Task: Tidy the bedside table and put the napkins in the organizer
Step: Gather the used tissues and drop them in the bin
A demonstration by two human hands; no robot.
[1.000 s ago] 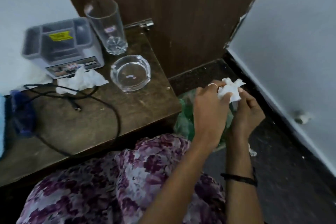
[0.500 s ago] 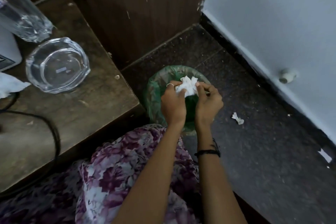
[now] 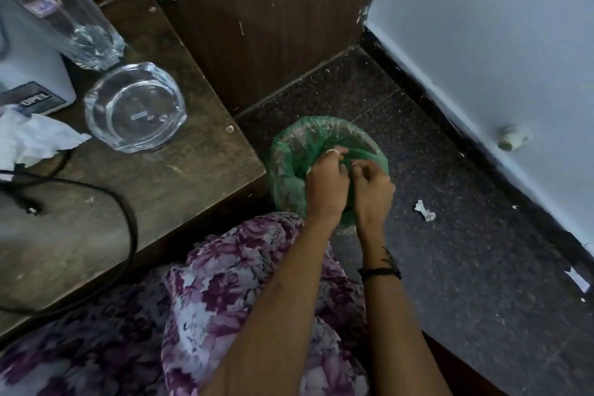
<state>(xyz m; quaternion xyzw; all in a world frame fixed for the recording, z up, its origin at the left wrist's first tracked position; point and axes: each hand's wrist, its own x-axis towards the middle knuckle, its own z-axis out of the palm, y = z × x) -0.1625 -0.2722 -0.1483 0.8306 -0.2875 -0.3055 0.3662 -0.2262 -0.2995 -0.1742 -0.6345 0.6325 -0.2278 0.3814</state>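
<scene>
Both my hands reach into the mouth of a green-bag-lined bin (image 3: 289, 151) on the floor beside the bedside table (image 3: 199, 170). My left hand (image 3: 326, 190) is curled downward, and a white sliver of the crumpled napkin (image 3: 307, 171) shows at its edge; the rest is hidden. My right hand (image 3: 373, 193) is next to it, fingers loosely curled with nothing visible between them. Another crumpled napkin (image 3: 35, 141) lies on the table in front of the grey organizer (image 3: 29, 74).
A glass ashtray (image 3: 135, 106) and a tall glass (image 3: 74, 26) stand on the table, and a black cable (image 3: 125, 212) loops across it. A small white paper scrap (image 3: 424, 210) lies on the dark floor. Wooden panel behind, white wall with a door stopper (image 3: 512, 138) at right.
My hands carried the crumpled napkin from chest height down into the bin's mouth. The napkin, plainly visible before, is now almost hidden under my left hand.
</scene>
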